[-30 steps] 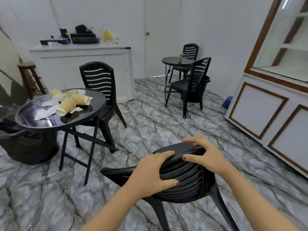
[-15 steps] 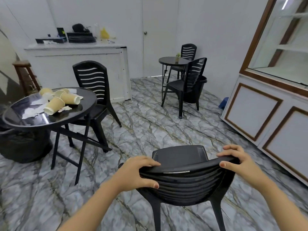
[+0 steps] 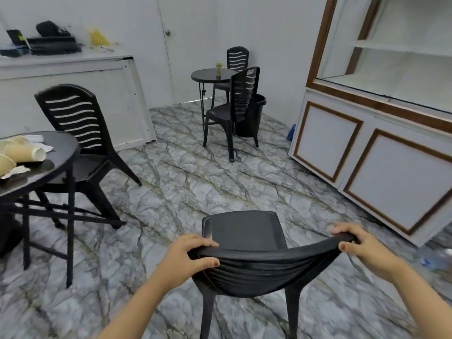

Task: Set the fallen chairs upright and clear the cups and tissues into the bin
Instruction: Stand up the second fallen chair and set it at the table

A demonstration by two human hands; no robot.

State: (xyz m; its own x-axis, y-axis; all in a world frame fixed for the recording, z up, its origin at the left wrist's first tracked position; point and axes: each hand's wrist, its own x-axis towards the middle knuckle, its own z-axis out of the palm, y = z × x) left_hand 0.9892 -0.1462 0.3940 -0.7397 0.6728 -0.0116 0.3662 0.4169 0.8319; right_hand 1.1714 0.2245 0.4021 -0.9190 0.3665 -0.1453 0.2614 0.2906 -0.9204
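- The near chair [image 3: 247, 243] stood at 6 o'clock in the view, seat level and facing away from the person, its legs reaching down to the marble floor [image 3: 195, 182]; whether all 4 feet touched could not be told, since the front legs were hidden under the seat.
- The left hand [image 3: 188, 253] gripped the left end of the backrest's top rail, fingers curled over the top and thumb pressed on the slats below.
- The right hand [image 3: 359, 243] held the right end of the same rail the same way, fingers over and thumb under.
- Judged from that pose, the righting of this chair was nearly finished; the good way to end it was to lower evenly through both hands, feel for a rock, and let go only once it sat firm.
- A wide 2-handed hold at the rail's ends suited a light plastic chair, as it stopped twisting.
- The round table [image 3: 61, 152] lay at 9 o'clock, with toppled paper cups [image 3: 22, 152] and tissues [image 3: 34, 139] on its top, still to be cleared.
- A second chair [image 3: 80, 133] stood upright just behind that table, at 10 o'clock.
- The black bin [image 3: 254, 116] sat at 12 o'clock, just behind another upright chair [image 3: 234, 111] and beside a small far table [image 3: 208, 75], well apart from the cups.
- The cups would likely need a carry across the room, best stacked to save trips.
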